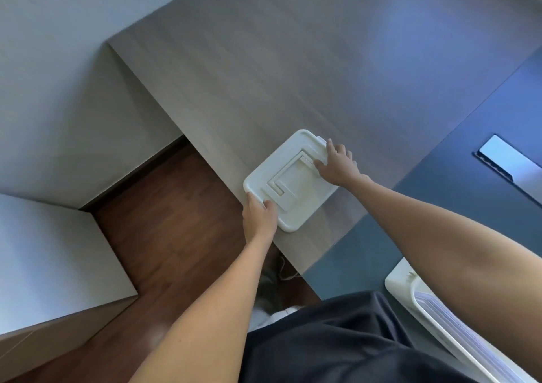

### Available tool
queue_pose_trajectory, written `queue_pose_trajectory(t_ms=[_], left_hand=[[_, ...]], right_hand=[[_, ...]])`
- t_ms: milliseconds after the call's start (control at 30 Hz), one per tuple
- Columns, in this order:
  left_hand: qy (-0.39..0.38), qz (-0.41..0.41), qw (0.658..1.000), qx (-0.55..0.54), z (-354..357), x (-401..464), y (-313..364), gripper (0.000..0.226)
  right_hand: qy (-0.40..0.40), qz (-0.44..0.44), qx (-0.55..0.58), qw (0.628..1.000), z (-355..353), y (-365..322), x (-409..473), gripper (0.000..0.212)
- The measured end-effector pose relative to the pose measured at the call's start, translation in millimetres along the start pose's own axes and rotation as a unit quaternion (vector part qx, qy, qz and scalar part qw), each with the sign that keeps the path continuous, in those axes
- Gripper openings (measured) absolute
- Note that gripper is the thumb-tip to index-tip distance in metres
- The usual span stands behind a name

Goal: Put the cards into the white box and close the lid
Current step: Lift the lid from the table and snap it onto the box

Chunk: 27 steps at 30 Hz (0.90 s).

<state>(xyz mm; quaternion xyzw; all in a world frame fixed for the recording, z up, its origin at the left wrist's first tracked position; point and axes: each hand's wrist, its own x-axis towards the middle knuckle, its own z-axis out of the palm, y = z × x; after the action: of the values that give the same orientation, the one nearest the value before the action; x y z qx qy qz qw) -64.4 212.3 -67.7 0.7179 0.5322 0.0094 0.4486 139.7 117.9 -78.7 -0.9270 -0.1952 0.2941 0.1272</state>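
A flat white lid [289, 177] with a raised rectangular handle shape lies on the wooden table near its left edge. My left hand [259, 217] grips the lid's near-left edge, thumb on top. My right hand [337, 164] holds the far-right edge, fingers spread over the rim. At the bottom right stands the white box [403, 287], open, with a stack of cards [451, 321] upright inside it. My right forearm crosses above part of the box.
The wooden table [293, 74] stretches far ahead; a dark blue surface [454, 206] adjoins it on the right with a silver rectangular cable port [509, 162]. Brown floor [164, 236] and a light cabinet [44, 265] lie to the left.
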Motion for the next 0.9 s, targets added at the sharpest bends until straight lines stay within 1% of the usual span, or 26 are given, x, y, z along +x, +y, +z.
queue_pose_trajectory(t_ms=[33, 100, 200, 333, 433, 500, 600, 767, 800, 900], left_hand=[[0.007, -0.017, 1.000, -0.022, 0, 2, 3, 0.031], [0.015, -0.053, 0.996, -0.063, -2, 5, 8, 0.029], [0.019, -0.079, 0.991, -0.108, -5, 11, 12, 0.028], [0.027, -0.057, 0.986, -0.154, -4, 13, 21, 0.021], [0.033, -0.025, 0.986, -0.160, -3, 11, 36, 0.027], [0.040, 0.000, 0.987, -0.157, -1, 8, 50, 0.031], [0.045, 0.030, 0.986, -0.159, 5, 0, 75, 0.032], [0.043, 0.093, 0.982, -0.159, 17, -17, 116, 0.037], [0.040, 0.109, 0.981, -0.158, 20, -21, 124, 0.034], [0.017, 0.157, 0.975, -0.155, 27, -45, 148, 0.023]], right_hand=[[0.005, 0.017, 0.017, 1.000, -1, -2, 0, 0.077], [0.007, 0.046, 0.048, 0.998, -4, -4, -1, 0.074], [-0.007, 0.074, 0.096, 0.993, -12, -3, -3, 0.062], [0.001, 0.094, 0.137, 0.986, -25, 8, -10, 0.048], [0.024, 0.097, 0.176, 0.979, -41, 19, -21, 0.045], [0.050, 0.095, 0.219, 0.970, -53, 29, -32, 0.044], [0.113, 0.093, 0.281, 0.948, -72, 47, -52, 0.042], [0.222, 0.095, 0.380, 0.893, -116, 82, -94, 0.020], [0.241, 0.099, 0.392, 0.883, -125, 89, -102, 0.020], [0.289, 0.116, 0.414, 0.855, -146, 114, -133, 0.031]])
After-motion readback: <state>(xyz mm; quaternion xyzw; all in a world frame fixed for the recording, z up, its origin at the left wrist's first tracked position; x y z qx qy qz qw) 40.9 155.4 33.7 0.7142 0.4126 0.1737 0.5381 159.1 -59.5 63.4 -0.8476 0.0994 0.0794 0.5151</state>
